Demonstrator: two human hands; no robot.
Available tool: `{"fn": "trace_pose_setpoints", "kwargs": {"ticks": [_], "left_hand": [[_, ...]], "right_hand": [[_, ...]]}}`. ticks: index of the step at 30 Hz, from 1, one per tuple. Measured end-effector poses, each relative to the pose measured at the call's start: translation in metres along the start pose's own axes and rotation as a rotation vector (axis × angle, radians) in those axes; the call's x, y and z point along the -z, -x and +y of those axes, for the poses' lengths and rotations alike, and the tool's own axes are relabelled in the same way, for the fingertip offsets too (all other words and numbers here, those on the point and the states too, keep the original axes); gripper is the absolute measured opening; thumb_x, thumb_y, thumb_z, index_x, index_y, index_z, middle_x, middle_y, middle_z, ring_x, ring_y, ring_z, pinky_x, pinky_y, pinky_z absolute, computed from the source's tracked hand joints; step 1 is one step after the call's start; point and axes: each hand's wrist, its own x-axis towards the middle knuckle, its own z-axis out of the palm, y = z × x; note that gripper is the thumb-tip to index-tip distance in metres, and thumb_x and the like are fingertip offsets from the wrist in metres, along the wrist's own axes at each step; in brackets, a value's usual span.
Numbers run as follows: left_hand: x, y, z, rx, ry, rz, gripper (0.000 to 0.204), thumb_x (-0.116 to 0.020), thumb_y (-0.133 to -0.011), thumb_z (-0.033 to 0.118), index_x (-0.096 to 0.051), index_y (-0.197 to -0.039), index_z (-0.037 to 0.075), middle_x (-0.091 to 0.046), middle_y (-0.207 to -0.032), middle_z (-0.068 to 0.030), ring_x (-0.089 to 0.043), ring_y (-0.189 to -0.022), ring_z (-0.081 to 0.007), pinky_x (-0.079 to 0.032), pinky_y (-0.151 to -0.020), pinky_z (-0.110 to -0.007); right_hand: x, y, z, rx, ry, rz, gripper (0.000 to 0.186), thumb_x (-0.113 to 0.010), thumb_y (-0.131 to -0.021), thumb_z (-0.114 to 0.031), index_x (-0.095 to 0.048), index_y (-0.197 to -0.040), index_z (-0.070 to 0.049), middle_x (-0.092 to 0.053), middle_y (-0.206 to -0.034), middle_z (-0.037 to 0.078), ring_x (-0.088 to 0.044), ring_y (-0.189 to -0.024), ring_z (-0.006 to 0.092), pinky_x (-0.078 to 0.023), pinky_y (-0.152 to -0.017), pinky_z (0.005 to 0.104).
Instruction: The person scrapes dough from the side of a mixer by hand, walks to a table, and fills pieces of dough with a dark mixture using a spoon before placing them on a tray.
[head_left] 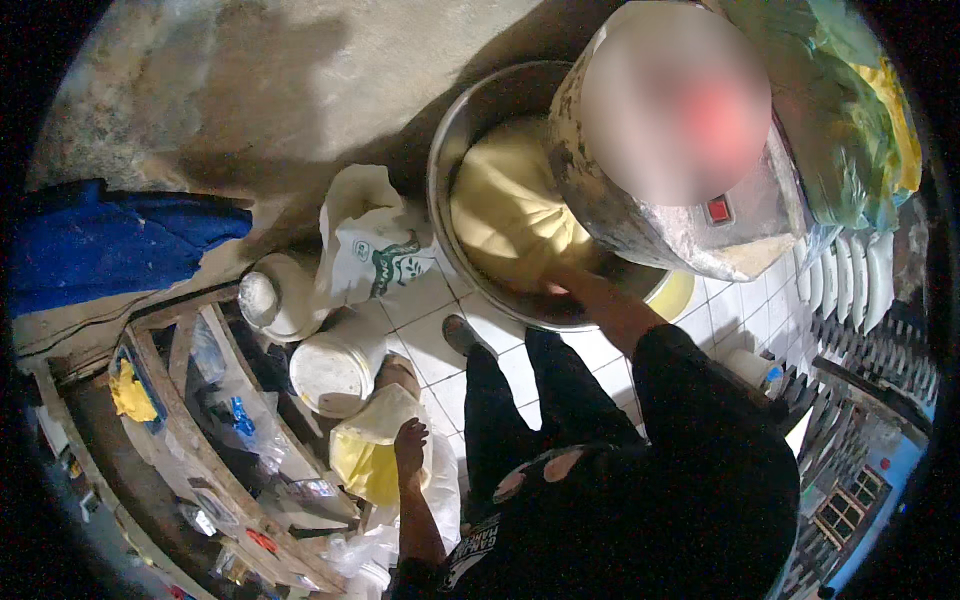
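One dough mass (505, 195) lies in one metal mixer bowl (462, 135); the right hand (555, 278) touches it, finger closure indeterminable. One left hand (410, 447), fingers loosely open, hangs near two white buckets (332, 375).

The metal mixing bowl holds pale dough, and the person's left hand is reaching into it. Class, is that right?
Not quite: the head view shows the right hand, not the left hand, reaching into the metal mixing bowl of pale dough.
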Motion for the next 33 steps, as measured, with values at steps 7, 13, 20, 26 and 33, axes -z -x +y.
{"fn": "trace_pose_setpoints", "kwargs": {"ticks": [7,13,20,26,33], "left_hand": [[-0.016,0.016,0.012,0.010,-0.055,0.079,0.035,-0.058,-0.097,0.025,-0.059,-0.125,0.006,-0.069,-0.106,-0.0086,-0.067,-0.091,-0.0175,-0.052,-0.077,-0.032],[-0.007,0.017,-0.024,0.055,-0.005,-0.038,0.034,-0.060,-0.092,0.021,-0.061,-0.123,0.005,-0.070,-0.101,-0.0093,-0.068,-0.089,-0.0180,-0.052,-0.073,-0.031],[0.000,0.007,-0.032,0.147,0.085,0.000,0.033,-0.062,-0.093,0.024,-0.062,-0.121,0.007,-0.070,-0.098,-0.0074,-0.067,-0.088,-0.0179,-0.052,-0.073,-0.032],[-0.022,-0.010,-0.001,-0.060,-0.019,0.037,0.032,-0.056,-0.099,0.024,-0.060,-0.123,0.004,-0.070,-0.101,-0.0072,-0.067,-0.089,-0.0173,-0.052,-0.074,-0.032],[0.004,-0.023,-0.001,0.003,0.097,-0.013,0.031,-0.052,-0.101,0.022,-0.058,-0.125,0.002,-0.068,-0.103,-0.0088,-0.067,-0.089,-0.0169,-0.053,-0.075,-0.031]], "right_hand": [[0.008,0.015,0.031,-0.117,0.039,-0.052,0.029,-0.057,-0.096,-0.036,-0.066,-0.104,-0.010,-0.069,-0.101,0.012,-0.066,-0.090,0.0300,-0.053,-0.077,0.0434],[0.013,0.026,0.050,-0.175,0.072,-0.088,0.028,-0.058,-0.094,-0.036,-0.067,-0.100,-0.010,-0.069,-0.099,0.011,-0.066,-0.092,0.0298,-0.053,-0.076,0.0432],[0.025,-0.034,0.026,-0.221,0.075,0.233,0.028,-0.060,-0.092,-0.036,-0.068,-0.096,-0.009,-0.069,-0.097,0.011,-0.066,-0.094,0.0296,-0.053,-0.076,0.0430],[0.011,-0.015,0.076,-0.343,0.182,0.270,0.027,-0.062,-0.090,-0.035,-0.069,-0.092,-0.009,-0.070,-0.095,0.010,-0.066,-0.096,0.0295,-0.053,-0.076,0.0428],[0.038,0.035,0.007,-0.308,0.047,0.526,0.027,-0.064,-0.089,-0.035,-0.070,-0.087,-0.009,-0.070,-0.093,0.010,-0.066,-0.098,0.0293,-0.053,-0.076,0.0426]]}}
